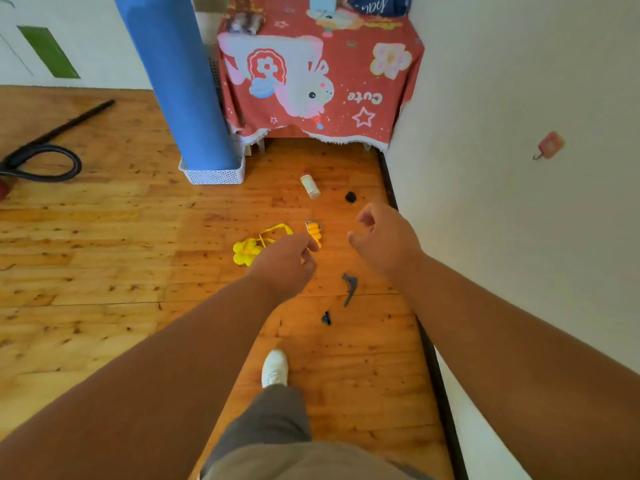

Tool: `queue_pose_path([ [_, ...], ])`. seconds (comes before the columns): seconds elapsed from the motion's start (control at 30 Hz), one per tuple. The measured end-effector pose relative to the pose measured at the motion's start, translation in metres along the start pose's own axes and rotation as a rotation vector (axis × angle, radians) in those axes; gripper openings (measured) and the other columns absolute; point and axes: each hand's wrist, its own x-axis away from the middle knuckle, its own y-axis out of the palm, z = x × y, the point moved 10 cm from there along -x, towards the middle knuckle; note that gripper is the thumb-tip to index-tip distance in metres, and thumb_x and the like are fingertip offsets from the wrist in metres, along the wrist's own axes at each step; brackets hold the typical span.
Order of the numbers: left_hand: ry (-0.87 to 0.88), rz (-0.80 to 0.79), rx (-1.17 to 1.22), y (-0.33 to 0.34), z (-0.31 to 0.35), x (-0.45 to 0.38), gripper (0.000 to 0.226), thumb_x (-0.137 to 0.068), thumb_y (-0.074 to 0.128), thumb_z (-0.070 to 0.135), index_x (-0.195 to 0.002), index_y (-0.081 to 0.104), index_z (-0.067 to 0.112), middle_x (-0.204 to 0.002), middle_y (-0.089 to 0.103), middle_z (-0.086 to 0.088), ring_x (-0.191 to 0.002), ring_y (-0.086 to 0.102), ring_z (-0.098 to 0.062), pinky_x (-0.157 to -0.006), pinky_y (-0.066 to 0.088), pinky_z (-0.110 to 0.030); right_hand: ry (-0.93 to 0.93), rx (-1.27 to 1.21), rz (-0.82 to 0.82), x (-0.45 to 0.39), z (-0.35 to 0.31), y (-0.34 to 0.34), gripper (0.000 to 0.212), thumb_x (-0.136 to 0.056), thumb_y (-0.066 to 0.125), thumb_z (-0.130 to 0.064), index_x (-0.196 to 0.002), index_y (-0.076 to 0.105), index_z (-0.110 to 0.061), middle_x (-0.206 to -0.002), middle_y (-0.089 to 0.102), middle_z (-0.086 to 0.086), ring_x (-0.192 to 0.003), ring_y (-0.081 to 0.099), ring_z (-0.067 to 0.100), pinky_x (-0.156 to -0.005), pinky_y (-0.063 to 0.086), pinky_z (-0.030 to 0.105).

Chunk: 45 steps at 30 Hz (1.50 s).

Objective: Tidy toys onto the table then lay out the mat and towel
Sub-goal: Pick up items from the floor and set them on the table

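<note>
While both arms reach forward over the floor, my left hand [287, 261] hangs with fingers loosely curled and nothing in them, just above the yellow toy cluster, so I judge it is lining up a pick. My right hand [381, 233] is the same: relaxed curl, empty, out near the wall [519, 98].

Toys lie scattered on the wooden floor [104, 237], none on the table yet. The yellow flower toy [246, 251] with its ribbon sits just beside the left fingers; the orange ridged toy [314, 233] is partly hidden by them. Further out lie a white bottle [310, 184] on its side and a small black lump [350, 197]. Nearer me: a grey bent piece [349, 287] and a small dark bit [326, 318].

The table [322, 81] stands ahead in the corner under a red bunny cloth, the drop target. The rolled blue mat [176, 81] stands upright in a white basket [213, 174] beside it, parked for later. I can't pick out a towel.
</note>
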Motion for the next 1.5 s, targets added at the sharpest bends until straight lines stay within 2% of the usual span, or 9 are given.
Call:
queue_pose_path([
  [0.27, -0.025, -0.280, -0.161, 0.108, -0.063, -0.197, 0.023, -0.087, 0.055, 0.028, -0.108, 0.054, 0.038, -0.115, 0.060, 0.009, -0.100, 0.061, -0.018, -0.080, 0.050, -0.034, 0.100, 0.082, -0.029, -0.159, 0.120, 0.091, 0.041, -0.079, 0.072, -0.047, -0.111, 0.051, -0.029, -0.104, 0.054, -0.007, -0.089, 0.056, 0.011, -0.068, 0.048, 0.026],
  [0.43, -0.014, -0.375, -0.289, 0.252, -0.133, -0.290, 0.032, -0.090, 0.060, 0.035, -0.121, 0.052, 0.033, -0.118, 0.058, 0.003, -0.105, 0.060, -0.024, -0.083, 0.049, -0.036, 0.126, 0.150, -0.086, -0.242, 0.245, 0.203, 0.051, -0.085, 0.071, -0.040, -0.128, 0.051, -0.023, -0.124, 0.054, 0.002, -0.111, 0.056, 0.021, -0.089, 0.053, 0.040],
  [0.73, -0.136, -0.680, -0.430, 0.552, -0.317, -0.320, 0.061, -0.082, 0.071, 0.049, -0.133, 0.046, 0.026, -0.130, 0.053, -0.006, -0.113, 0.057, -0.029, -0.088, 0.050, -0.042, 0.263, 0.414, -0.423, -0.277, 0.488, 0.463, 0.064, -0.085, 0.070, -0.045, -0.137, 0.040, -0.021, -0.143, 0.039, 0.012, -0.116, 0.055, 0.033, -0.089, 0.052, 0.043],
  [0.87, -0.142, -0.840, -0.570, 0.630, -0.366, -0.316, 0.073, -0.078, 0.077, 0.046, -0.137, 0.041, 0.023, -0.131, 0.050, -0.009, -0.114, 0.056, -0.033, -0.079, 0.048, -0.041, 0.330, 0.461, -0.499, -0.282, 0.561, 0.533, 0.069, -0.083, 0.070, -0.048, -0.139, 0.037, -0.026, -0.141, 0.039, 0.010, -0.116, 0.053, 0.035, -0.087, 0.053, 0.047],
  [0.97, -0.009, -0.920, -0.720, 0.678, -0.385, -0.310, 0.079, -0.075, 0.082, 0.031, -0.140, 0.037, 0.024, -0.127, 0.048, -0.008, -0.106, 0.058, -0.031, -0.069, 0.049, -0.039, 0.370, 0.476, -0.537, -0.288, 0.603, 0.573, 0.073, -0.082, 0.067, -0.051, -0.142, 0.031, -0.031, -0.140, 0.037, 0.011, -0.119, 0.047, 0.037, -0.090, 0.051, 0.049],
  [1.1, 0.191, -0.936, -0.808, 0.714, -0.394, -0.297, 0.060, -0.082, 0.073, 0.018, -0.135, 0.045, 0.022, -0.124, 0.048, -0.010, -0.103, 0.057, -0.031, -0.069, 0.048, -0.041, 0.445, 0.593, -0.648, -0.274, 0.634, 0.610, 0.075, -0.084, 0.063, -0.041, -0.146, 0.021, -0.041, -0.151, 0.016, 0.012, -0.129, 0.037, 0.036, -0.095, 0.047, 0.046],
  [1.27, 0.253, -0.886, -0.808, 0.720, -0.398, -0.300, 0.042, -0.091, 0.060, 0.022, -0.131, 0.051, 0.024, -0.120, 0.048, -0.010, -0.099, 0.056, -0.031, -0.076, 0.053, -0.042, 0.523, 0.593, -0.720, -0.253, 0.649, 0.623, 0.039, -0.090, 0.060, -0.030, -0.127, 0.051, -0.023, -0.153, 0.019, 0.012, -0.123, 0.040, 0.033, -0.085, 0.046, 0.042],
  [1.4, -0.022, -0.704, -0.648, 0.706, -0.409, -0.339, 0.042, -0.093, 0.052, 0.028, -0.134, 0.045, 0.022, -0.125, 0.052, -0.009, -0.108, 0.055, -0.032, -0.082, 0.051, -0.044, 0.486, 0.528, -0.637, -0.258, 0.650, 0.620, 0.030, -0.092, 0.056, -0.018, -0.122, 0.055, -0.018, -0.147, 0.025, 0.014, -0.116, 0.043, 0.030, -0.083, 0.045, 0.040],
  [1.5, -0.284, -0.555, -0.436, 0.688, -0.424, -0.360, 0.040, -0.092, 0.053, 0.040, -0.122, 0.048, 0.014, -0.122, 0.058, -0.014, -0.111, 0.058, -0.034, -0.076, 0.043, -0.039, 0.459, 0.535, -0.640, -0.262, 0.653, 0.618, 0.008, -0.087, 0.056, -0.010, -0.087, 0.050, -0.015, -0.118, 0.045, 0.011, -0.087, 0.046, 0.024, -0.069, 0.043, 0.036],
])
